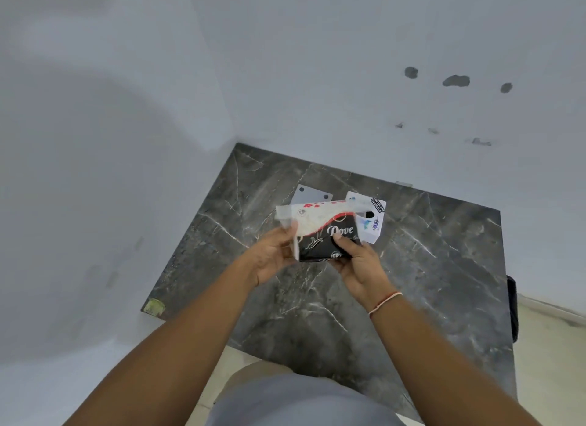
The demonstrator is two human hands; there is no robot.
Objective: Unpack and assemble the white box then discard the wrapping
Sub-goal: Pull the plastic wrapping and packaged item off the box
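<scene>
Your left hand (272, 256) and right hand (355, 264) both grip the black Dove packet (329, 240) and its translucent wrapping (304, 216) above the marble table (428, 267).

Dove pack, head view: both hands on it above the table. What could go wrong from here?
1. The wrapping is gripped by the left hand and looks blurred, so a sharp pull could jerk the Dove pack out of the right hand.
2. The pack hangs just over the white box and grey plate; a slip might knock them along the table.
3. Loose wrapping may hide the box from the camera.
</scene>
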